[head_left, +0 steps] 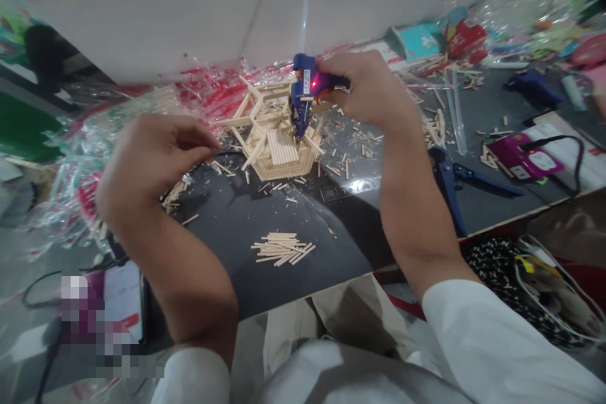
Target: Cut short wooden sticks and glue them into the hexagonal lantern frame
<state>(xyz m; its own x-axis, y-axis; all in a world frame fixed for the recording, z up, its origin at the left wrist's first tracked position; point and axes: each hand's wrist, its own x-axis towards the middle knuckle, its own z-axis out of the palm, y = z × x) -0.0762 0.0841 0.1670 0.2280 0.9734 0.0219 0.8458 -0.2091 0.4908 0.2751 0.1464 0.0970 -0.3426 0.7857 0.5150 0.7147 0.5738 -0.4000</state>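
Observation:
My right hand (376,85) is wrapped round the handle of a blue hot glue gun (307,79), its red light lit. A long clear glue stick (305,6) rises from the back of the gun. The nozzle points down at a small wooden stick model (284,170), six-sided at its base with a slanted panel of sticks (283,146) in front. At the model's left, my left hand (142,158) is closed, thumb and fingers pinched together. Whatever its fingertips hold, if anything, cannot be made out.
A pile of short wooden sticks (281,247) lies near the front edge of the dark table (222,290). Blue cutters (454,180) and a purple box with a cord (528,156) are on the right. Stick scraps surround the model; plastic wrapping (213,98) lies behind.

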